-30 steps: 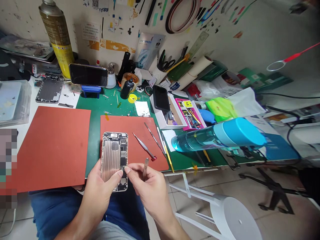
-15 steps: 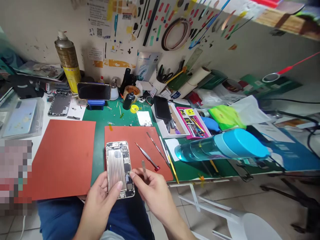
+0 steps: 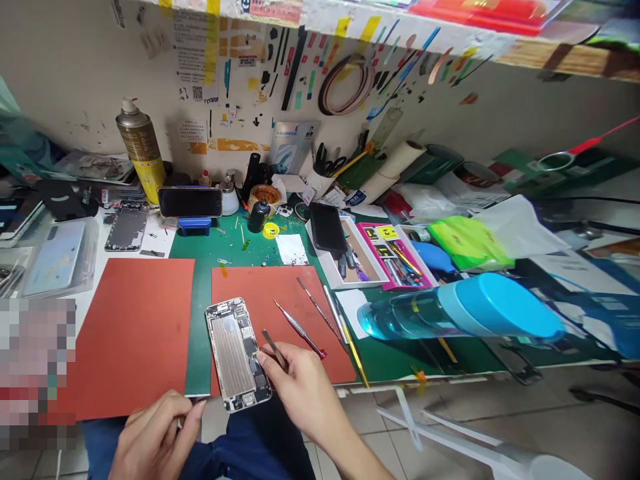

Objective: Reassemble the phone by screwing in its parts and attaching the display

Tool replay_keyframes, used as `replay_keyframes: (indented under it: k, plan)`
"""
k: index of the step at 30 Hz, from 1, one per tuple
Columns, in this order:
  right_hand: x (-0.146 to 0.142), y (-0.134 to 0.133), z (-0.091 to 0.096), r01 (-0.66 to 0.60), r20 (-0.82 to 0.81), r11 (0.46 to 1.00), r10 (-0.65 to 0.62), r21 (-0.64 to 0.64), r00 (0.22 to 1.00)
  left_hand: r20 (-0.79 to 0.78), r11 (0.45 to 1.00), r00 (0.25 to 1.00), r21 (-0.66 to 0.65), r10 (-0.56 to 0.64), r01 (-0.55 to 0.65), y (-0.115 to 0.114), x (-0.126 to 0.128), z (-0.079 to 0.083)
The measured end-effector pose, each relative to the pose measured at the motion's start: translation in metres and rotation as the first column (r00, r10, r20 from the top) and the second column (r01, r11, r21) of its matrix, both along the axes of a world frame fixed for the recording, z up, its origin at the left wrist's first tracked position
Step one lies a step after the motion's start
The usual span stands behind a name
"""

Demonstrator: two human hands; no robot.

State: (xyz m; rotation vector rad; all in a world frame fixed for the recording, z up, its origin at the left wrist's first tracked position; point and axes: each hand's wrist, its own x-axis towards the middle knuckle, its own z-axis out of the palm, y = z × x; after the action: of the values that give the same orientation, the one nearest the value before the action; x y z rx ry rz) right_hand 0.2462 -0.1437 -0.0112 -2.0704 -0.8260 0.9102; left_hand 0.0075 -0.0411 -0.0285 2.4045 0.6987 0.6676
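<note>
My right hand (image 3: pixel 305 383) grips the right edge of an opened phone (image 3: pixel 233 357), its inner boards and a ribbed silvery area facing up. Held in the same hand is a metal tool that looks like tweezers (image 3: pixel 274 348), its end pointing up and left. The phone tilts over the front edge of the right red mat (image 3: pixel 280 283). My left hand (image 3: pixel 157 437) is off the phone, low and left of it, in front of the left red mat (image 3: pixel 140 333). Its fingers are curled, and I cannot see whether anything is in them.
On the right mat lie a red-ended screwdriver (image 3: pixel 300 329) and a thin metal tool (image 3: pixel 323 310). Beyond are a blue bottle (image 3: pixel 460 307) on its side, a white tray (image 3: pixel 350 267), a pink tool box (image 3: pixel 400 257), a propped phone (image 3: pixel 190 202) and a spray can (image 3: pixel 141 150).
My left hand has let go of the phone and moved down and left, its fingers curling. The phone has tilted, now held by my right hand alone. The view has shifted slightly.
</note>
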Motion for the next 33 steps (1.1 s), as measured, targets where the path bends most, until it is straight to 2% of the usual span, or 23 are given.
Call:
replay_keyframes:
  k: [2, 5, 10, 12, 17, 21, 24, 26, 33]
  plan:
    - [0.002, 0.003, -0.001, -0.016, 0.042, 1.0, 0.016, -0.002, 0.999, -0.016, 0.993, 0.997, 0.081, -0.082, 0.083, 0.009, 0.006, 0.003]
    - [0.002, 0.002, -0.004, -0.034, 0.141, 0.999, 0.034, -0.002, 0.989, -0.019, 0.98, 0.99, 0.141, -0.138, 0.139, 0.024, 0.017, 0.007]
    - [0.014, -0.013, -0.003, -0.014, 0.379, 0.995, -0.026, 0.101, 0.925, -0.035, 0.974, 0.985, 0.148, -0.17, 0.173, 0.045, 0.029, 0.007]
    - [0.028, -0.016, -0.001, -0.013, 0.494, 0.987, -0.07, 0.163, 0.867, -0.036, 0.981, 0.987, 0.104, -0.159, 0.162, 0.05, 0.029, 0.005]
    - [0.063, -0.014, 0.011, -0.069, 0.747, 0.962, -0.159, 0.265, 0.645, -0.042, 0.988, 0.989, -0.061, -0.144, 0.141, 0.057, 0.024, 0.003]
    - [0.079, -0.014, 0.021, -0.307, 0.861, 0.903, -0.118, 0.3, 0.494, -0.06, 0.977, 0.986, -0.153, -0.157, 0.147, 0.057, 0.023, 0.005]
    - [0.093, -0.015, 0.019, -0.501, 0.867, 0.82, 0.012, 0.276, 0.498, -0.067, 0.967, 0.985, -0.213, -0.157, 0.139, 0.055, 0.024, 0.006]
    - [0.104, -0.016, 0.013, -0.56, 0.855, 0.793, 0.1, 0.24, 0.508, -0.062, 0.959, 0.986, -0.249, -0.155, 0.135, 0.054, 0.025, 0.006]
    - [0.126, -0.014, -0.008, -0.574, 0.789, 0.816, 0.31, 0.066, 0.53, -0.02, 0.952, 0.986, -0.263, -0.167, 0.156, 0.053, 0.022, 0.005]
